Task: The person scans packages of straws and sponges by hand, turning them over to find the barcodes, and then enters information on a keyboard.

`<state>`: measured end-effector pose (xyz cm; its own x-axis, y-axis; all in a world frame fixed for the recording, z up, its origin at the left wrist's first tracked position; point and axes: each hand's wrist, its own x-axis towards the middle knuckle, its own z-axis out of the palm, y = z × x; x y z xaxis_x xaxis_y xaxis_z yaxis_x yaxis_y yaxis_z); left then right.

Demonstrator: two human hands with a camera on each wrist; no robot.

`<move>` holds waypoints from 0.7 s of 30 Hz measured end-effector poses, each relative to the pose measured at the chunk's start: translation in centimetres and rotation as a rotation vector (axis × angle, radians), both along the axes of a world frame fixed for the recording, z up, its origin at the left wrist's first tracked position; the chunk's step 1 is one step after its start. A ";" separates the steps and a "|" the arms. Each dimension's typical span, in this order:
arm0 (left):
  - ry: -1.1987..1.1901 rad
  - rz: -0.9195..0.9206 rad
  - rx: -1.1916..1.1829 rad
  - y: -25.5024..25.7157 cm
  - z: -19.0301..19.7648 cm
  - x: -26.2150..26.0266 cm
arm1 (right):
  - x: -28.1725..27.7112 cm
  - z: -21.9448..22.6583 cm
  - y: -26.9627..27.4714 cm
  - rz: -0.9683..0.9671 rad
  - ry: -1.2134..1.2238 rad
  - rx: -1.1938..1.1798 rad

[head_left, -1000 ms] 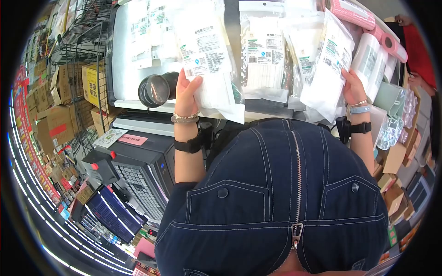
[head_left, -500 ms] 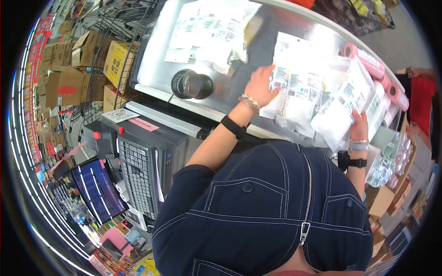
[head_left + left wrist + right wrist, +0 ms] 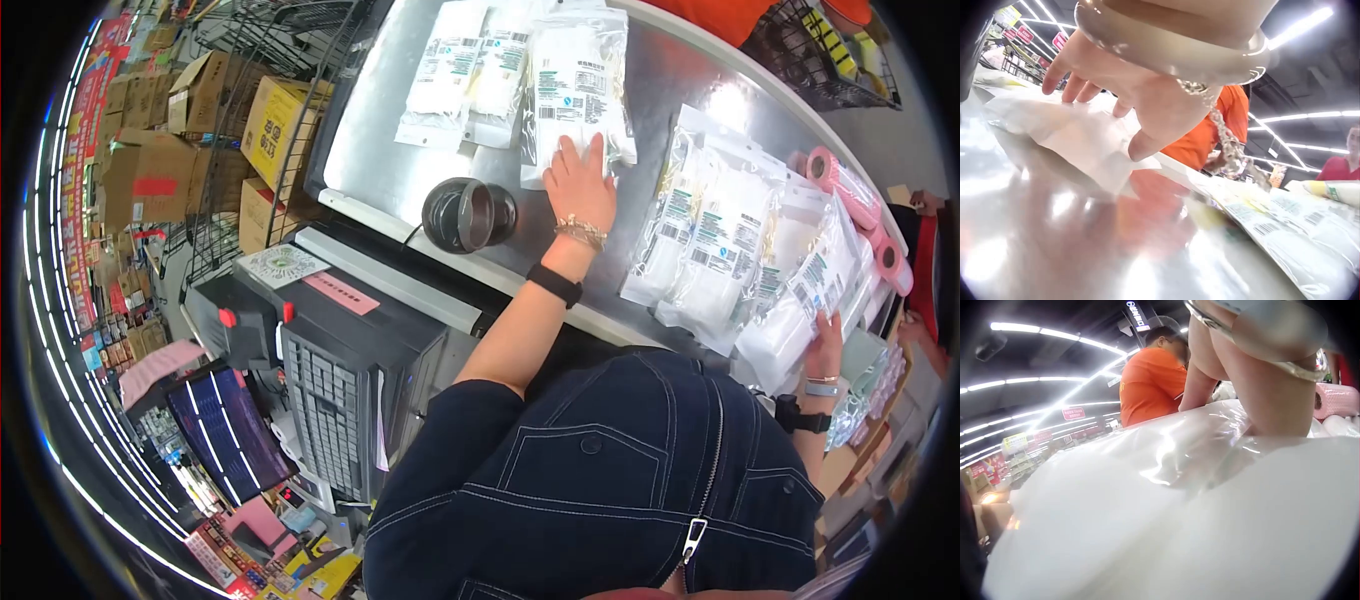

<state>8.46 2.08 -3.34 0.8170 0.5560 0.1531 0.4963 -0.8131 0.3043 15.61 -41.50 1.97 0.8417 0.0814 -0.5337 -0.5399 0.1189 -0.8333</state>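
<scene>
On the metal counter [image 3: 640, 90], my left hand [image 3: 583, 198] lies with spread fingers on the near end of a clear-wrapped white packet [image 3: 575, 85] with printed text and a barcode. From the left wrist view, the fingertips press on its white plastic [image 3: 1079, 122]. My right hand [image 3: 826, 345] grips the right edge of another white packet [image 3: 795, 310] with green print. That packet fills the right wrist view, its glossy film [image 3: 1166, 469] bunched by the thumb side; the fingertips are hidden. Between my hands, similar packets [image 3: 722, 230] lie overlapping in a row.
More packets [image 3: 440, 75] lie beyond on the left. A round black scanner [image 3: 468, 215] stands near the counter's front edge. Pink rolls [image 3: 845, 190] lie at the right end. A keyboard [image 3: 330, 390] and a wire rack [image 3: 290, 190] are left. A person in orange [image 3: 1150, 381] stands across the counter.
My left hand has moved left across the counter, leaving a packet beside the far-left ones. My right hand stays at the rightmost packet. The head view has turned.
</scene>
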 end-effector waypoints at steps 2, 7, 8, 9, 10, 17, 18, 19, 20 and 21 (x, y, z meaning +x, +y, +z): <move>0.018 -0.050 -0.058 -0.2 0.2 -0.3 | -0.1 0.7 0.3 0.007 0.014 -0.021; -0.071 -0.114 -0.051 1.2 0.2 -0.4 | 0.1 1.4 0.7 0.017 0.075 -0.069; -0.095 -0.128 -0.041 1.5 0.2 -0.3 | 0.1 1.4 0.5 0.013 0.086 -0.070; -0.090 -0.128 -0.048 1.8 0.2 -0.3 | 0.1 1.4 0.4 0.009 0.096 -0.071; -0.120 -0.128 -0.167 2.2 0.2 -0.2 | 0.1 1.4 0.3 0.008 0.100 -0.076; -0.200 0.147 -0.338 4.7 -0.8 1.2 | 0.1 1.2 0.4 -0.006 0.128 -0.051; -0.139 0.211 -0.416 4.7 -0.4 1.4 | 0.1 1.2 0.5 -0.003 0.123 -0.045; -0.141 0.211 -0.419 4.4 0.7 1.7 | 0.0 1.1 0.4 -0.003 0.121 -0.049; -0.194 0.234 -0.570 4.1 2.1 2.0 | 0.0 1.0 0.3 -0.008 0.123 -0.047; -0.249 0.258 -0.719 3.8 3.0 2.0 | 0.1 0.8 0.3 -0.010 0.126 -0.045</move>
